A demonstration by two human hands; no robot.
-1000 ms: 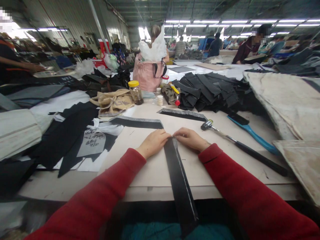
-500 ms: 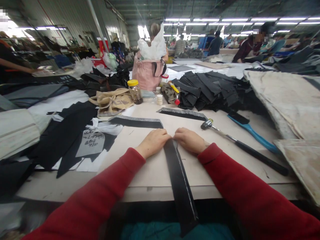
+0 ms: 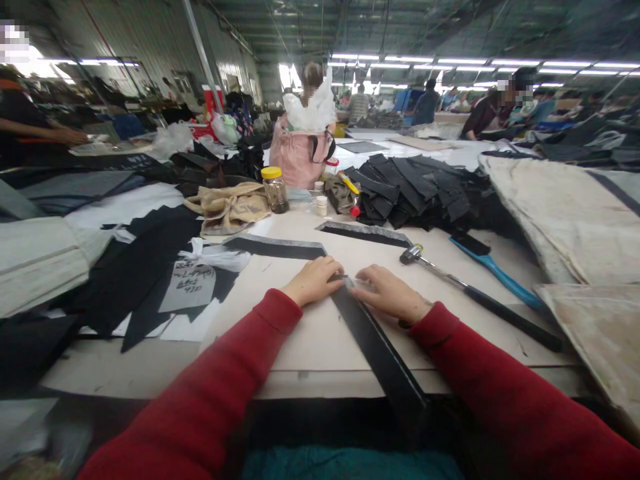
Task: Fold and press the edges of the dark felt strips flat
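A long black strip [image 3: 377, 340] runs from between my hands down over the table's front edge, slanting to the right. My left hand [image 3: 315, 280] is closed on its far end, fingertips pressed at the left side. At the right side of that end, my right hand [image 3: 390, 292] has its fingers bent and somewhat apart, with thumb and fingertips touching the strip. Two more black strips with grey edges lie beyond my hands, one at the left [image 3: 280, 247] and one at the right [image 3: 365, 233].
A hammer [image 3: 480, 300] and a blue-handled brush [image 3: 505, 273] lie to the right. Behind are a yellow-lidded jar [image 3: 275, 190], a pink bag [image 3: 297, 157] and a pile of black pieces [image 3: 415, 187]. A labelled black stack [image 3: 145, 267] is at left.
The near end of the strip has swung to the right. My right hand has moved slightly right and its fingers have spread a little. The whole view has shifted slightly.
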